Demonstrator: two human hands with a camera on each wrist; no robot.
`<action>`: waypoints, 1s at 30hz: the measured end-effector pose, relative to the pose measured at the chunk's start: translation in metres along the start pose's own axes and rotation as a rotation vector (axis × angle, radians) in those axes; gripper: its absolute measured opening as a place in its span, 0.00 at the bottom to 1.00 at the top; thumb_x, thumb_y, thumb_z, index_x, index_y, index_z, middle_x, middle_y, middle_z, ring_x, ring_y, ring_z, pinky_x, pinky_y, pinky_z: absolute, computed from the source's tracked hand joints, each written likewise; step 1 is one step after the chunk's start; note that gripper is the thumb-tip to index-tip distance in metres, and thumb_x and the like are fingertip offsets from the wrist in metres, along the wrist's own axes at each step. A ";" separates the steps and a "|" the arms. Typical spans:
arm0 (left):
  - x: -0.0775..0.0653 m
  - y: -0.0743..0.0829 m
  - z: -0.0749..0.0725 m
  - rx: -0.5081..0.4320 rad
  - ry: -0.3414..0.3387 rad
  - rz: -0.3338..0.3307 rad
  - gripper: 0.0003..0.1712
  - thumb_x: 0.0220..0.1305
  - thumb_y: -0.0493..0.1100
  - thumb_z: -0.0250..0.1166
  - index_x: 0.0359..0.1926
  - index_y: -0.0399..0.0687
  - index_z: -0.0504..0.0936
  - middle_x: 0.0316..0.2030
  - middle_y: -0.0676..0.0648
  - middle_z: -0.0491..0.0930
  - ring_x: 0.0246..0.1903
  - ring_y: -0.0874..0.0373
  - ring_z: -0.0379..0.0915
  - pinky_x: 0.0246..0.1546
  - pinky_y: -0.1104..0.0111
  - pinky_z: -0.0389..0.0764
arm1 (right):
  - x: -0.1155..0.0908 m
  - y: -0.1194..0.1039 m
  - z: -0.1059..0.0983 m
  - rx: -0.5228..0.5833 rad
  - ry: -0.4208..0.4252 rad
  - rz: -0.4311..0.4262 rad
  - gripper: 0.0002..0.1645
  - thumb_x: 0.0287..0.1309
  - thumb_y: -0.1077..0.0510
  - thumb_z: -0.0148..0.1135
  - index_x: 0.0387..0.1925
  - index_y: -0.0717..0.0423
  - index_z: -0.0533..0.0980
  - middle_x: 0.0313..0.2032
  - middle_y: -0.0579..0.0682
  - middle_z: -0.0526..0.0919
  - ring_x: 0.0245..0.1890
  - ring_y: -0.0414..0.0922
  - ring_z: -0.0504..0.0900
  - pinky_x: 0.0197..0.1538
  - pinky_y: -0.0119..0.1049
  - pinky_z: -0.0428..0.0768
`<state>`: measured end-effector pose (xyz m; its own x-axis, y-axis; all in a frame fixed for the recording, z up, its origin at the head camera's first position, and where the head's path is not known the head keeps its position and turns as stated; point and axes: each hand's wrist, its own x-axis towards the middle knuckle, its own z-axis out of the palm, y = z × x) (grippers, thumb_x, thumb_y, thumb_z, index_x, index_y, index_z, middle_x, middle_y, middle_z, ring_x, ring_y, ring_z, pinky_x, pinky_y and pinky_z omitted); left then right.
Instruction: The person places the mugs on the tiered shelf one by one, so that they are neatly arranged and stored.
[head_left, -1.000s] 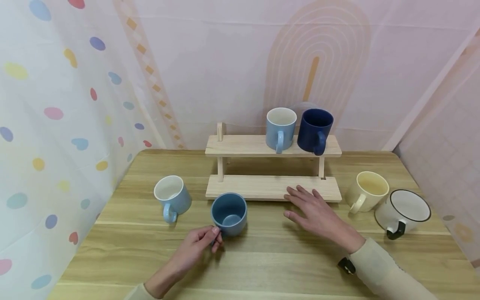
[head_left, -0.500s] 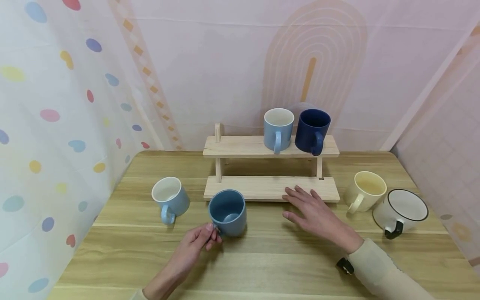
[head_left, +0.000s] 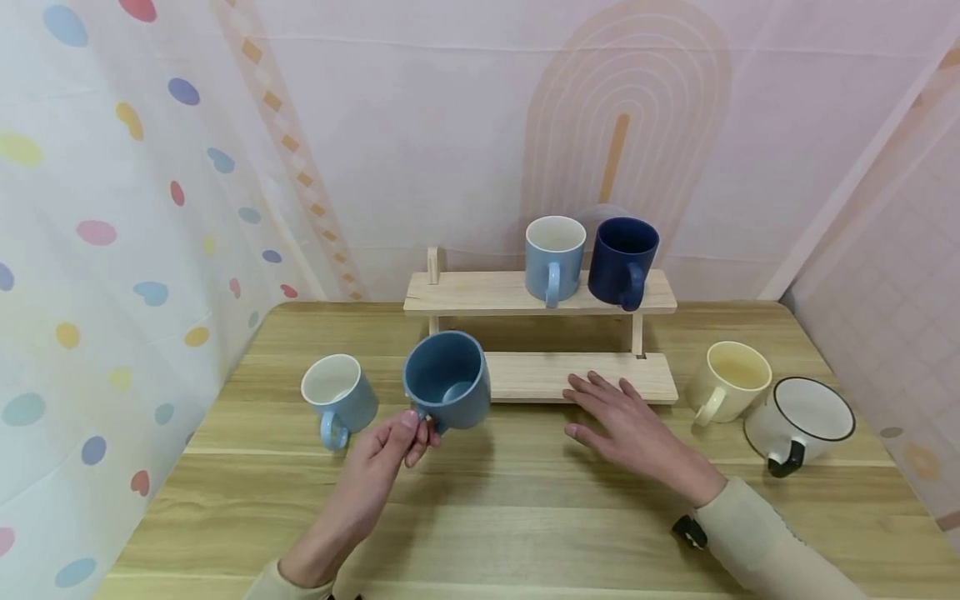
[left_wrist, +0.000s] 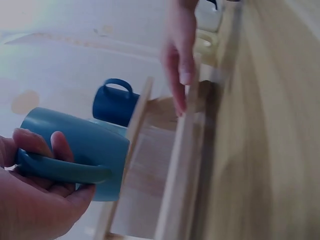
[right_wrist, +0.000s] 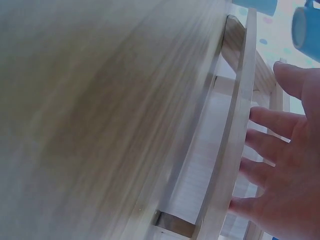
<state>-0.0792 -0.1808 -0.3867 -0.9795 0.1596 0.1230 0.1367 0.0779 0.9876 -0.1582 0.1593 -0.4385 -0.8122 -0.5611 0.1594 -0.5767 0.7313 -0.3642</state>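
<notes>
My left hand (head_left: 378,454) grips a teal-blue mug (head_left: 450,387) by its handle, fingers curled through it in the left wrist view. The mug is lifted above the table and tilted a little, overlapping the left end of the lower shelf in the head view. My right hand (head_left: 626,425) lies with spread, straight fingers, fingertips touching the front edge of the two-tier wooden rack (head_left: 540,300). A light blue mug (head_left: 553,267) and a dark blue mug (head_left: 622,262) stand upright on the rack's upper tier.
Another light blue mug (head_left: 345,400) stands on the wooden table (head_left: 525,533) left of my left hand. To the right of the rack are a cream-yellow mug (head_left: 727,383) and a white mug (head_left: 798,425) with a black rim and handle. A patterned curtain hangs behind.
My left hand has raised the teal-blue mug off the table, moving it up and slightly left toward the lower shelf. My right hand has stayed at the rack's edge.
</notes>
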 end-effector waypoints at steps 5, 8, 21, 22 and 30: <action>0.009 0.013 0.004 0.009 0.024 0.028 0.24 0.85 0.45 0.46 0.33 0.29 0.70 0.33 0.47 0.79 0.43 0.56 0.78 0.50 0.72 0.75 | 0.000 0.000 0.000 -0.002 0.000 0.002 0.34 0.73 0.41 0.60 0.70 0.57 0.74 0.74 0.56 0.69 0.77 0.60 0.61 0.73 0.71 0.56; 0.016 0.020 0.008 0.004 0.041 0.048 0.24 0.85 0.45 0.46 0.32 0.30 0.69 0.34 0.45 0.79 0.43 0.55 0.78 0.51 0.71 0.75 | 0.000 0.001 0.000 -0.003 0.001 0.003 0.33 0.73 0.41 0.60 0.70 0.57 0.75 0.74 0.56 0.69 0.76 0.60 0.61 0.73 0.71 0.56; 0.051 0.049 0.026 -0.126 0.109 0.040 0.23 0.84 0.51 0.48 0.34 0.37 0.71 0.32 0.46 0.73 0.48 0.50 0.75 0.56 0.65 0.73 | -0.001 0.000 0.000 -0.014 0.004 0.002 0.32 0.73 0.43 0.61 0.69 0.56 0.75 0.74 0.56 0.69 0.76 0.59 0.61 0.73 0.71 0.56; 0.055 0.051 0.028 -0.148 0.119 0.046 0.23 0.84 0.50 0.48 0.35 0.37 0.71 0.30 0.47 0.71 0.47 0.51 0.75 0.57 0.65 0.73 | -0.001 0.000 0.000 -0.015 0.004 0.001 0.32 0.73 0.43 0.60 0.69 0.56 0.75 0.74 0.56 0.69 0.76 0.59 0.61 0.73 0.71 0.56; 0.086 0.055 0.040 -0.210 0.238 0.086 0.20 0.84 0.46 0.49 0.33 0.40 0.73 0.24 0.51 0.68 0.43 0.53 0.76 0.58 0.63 0.73 | -0.001 0.002 0.000 -0.021 0.010 -0.019 0.30 0.75 0.45 0.59 0.70 0.57 0.75 0.74 0.56 0.69 0.76 0.59 0.61 0.72 0.71 0.57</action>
<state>-0.1501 -0.1237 -0.3260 -0.9762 -0.0799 0.2015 0.2109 -0.1344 0.9682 -0.1583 0.1612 -0.4396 -0.8016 -0.5716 0.1752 -0.5940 0.7282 -0.3419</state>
